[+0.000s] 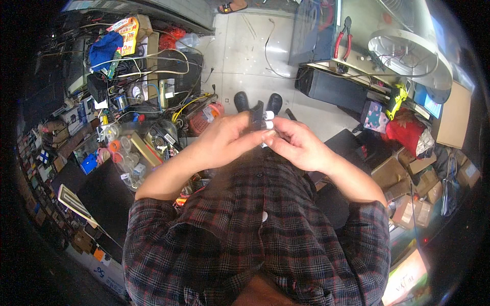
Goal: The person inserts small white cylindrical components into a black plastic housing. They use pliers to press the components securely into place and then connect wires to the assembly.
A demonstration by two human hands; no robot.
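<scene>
In front of my body, both hands meet around a small black object with short white cylinders along its right side. Its exact kind is too small to make out. My left hand is closed on the black part, thumb stretched toward the right. From the other side my right hand comes in with bent fingers at the white cylinders, and its thumb tip lies close to the left thumb. The fingers partly hide the object's lower end.
Cables and clutter crowd the left, with an orange-pink basket and a blue cloth. Red-handled pliers lie on the right bench by a white ring-shaped piece. Cardboard boxes are stacked lower right. A sandalled foot shows at the top.
</scene>
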